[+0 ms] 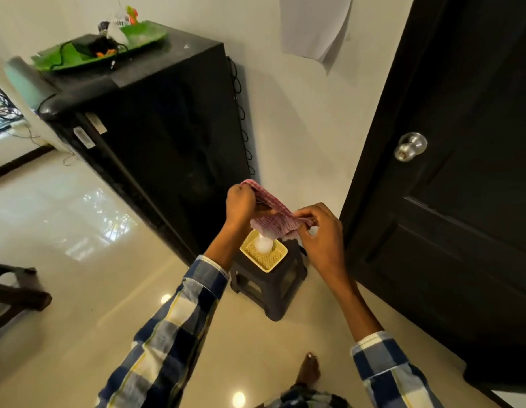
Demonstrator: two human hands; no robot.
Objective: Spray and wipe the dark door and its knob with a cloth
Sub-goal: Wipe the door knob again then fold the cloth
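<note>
Stretching between both hands, the cloth [273, 214] shows pink-and-white checks, bunched and crumpled; left hand [241, 203] grips one end, right hand [319, 231] pinches the other, above a yellow basket [263, 254], near the dark door [461, 172] with its steel knob [410, 146].

a dark stool [270, 293] on the floor [79, 231] bears a yellow tray [278, 260].
</note>
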